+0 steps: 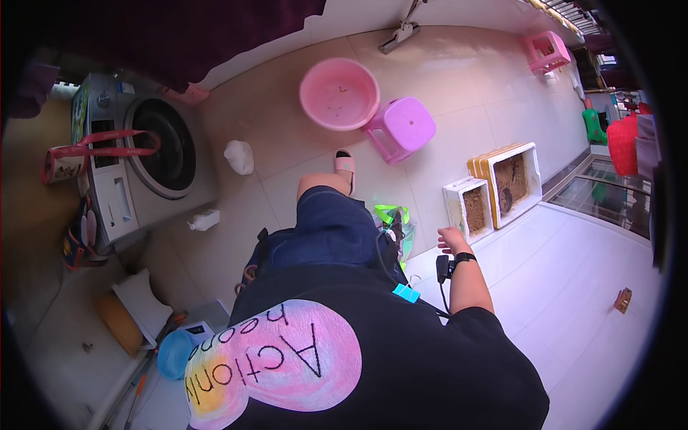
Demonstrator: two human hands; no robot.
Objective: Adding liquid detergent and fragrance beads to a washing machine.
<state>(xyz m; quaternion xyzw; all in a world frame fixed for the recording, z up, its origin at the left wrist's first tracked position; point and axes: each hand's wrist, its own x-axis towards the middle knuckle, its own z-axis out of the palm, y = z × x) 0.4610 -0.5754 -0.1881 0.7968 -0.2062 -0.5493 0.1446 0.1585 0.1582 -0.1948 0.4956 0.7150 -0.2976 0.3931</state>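
Observation:
My right hand (452,240) hangs at the right side of my body, fingers slightly curled and apart, holding nothing that shows. Its wrist wears a black band with a small black device and a cable. Just beyond it stand a small white foam box (475,210) of soil and a larger yellow-and-white one (532,185) with soil and a round dark object. My left hand is out of view. Before me on the tiles are a pink plastic basin (338,97) with bits of debris and a purple plastic stool (411,126) against it. A pink slipper (346,166) is on one foot.
At left stands a front-loading washing machine (201,161) with a pink strap (115,134) over it. A white bag (239,157) and white bottle (205,220) lie nearby. A clear bag with green handles (391,214) is beside my leg. A pink stool (545,51) stands farther off.

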